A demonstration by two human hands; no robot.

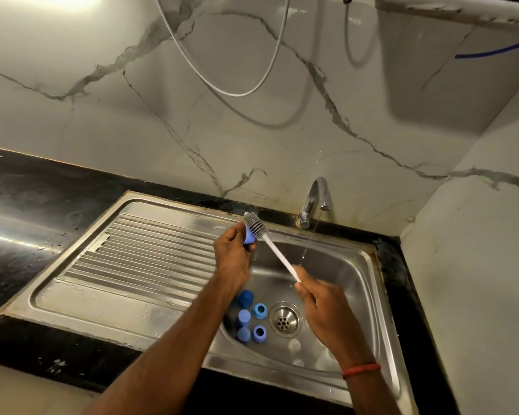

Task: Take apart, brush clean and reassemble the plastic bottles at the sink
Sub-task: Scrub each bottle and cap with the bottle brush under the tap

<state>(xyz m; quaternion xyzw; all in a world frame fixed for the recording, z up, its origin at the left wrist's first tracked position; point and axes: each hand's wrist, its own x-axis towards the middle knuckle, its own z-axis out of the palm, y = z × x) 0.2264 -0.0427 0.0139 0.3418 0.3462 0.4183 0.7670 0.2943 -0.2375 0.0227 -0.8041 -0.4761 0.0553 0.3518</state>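
Your left hand is raised over the sink basin's left edge, fingers curled round a blue bottle part. Your right hand, lower, clenches the white brush by its handle end, with the bristles against that part. 5 blue pieces lie beside the drain.

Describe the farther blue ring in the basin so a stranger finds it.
In the steel sink, find the round drain. Left of it lie blue parts. Two are hollow rings, the rest closed caps; take the ring nearer the tap.
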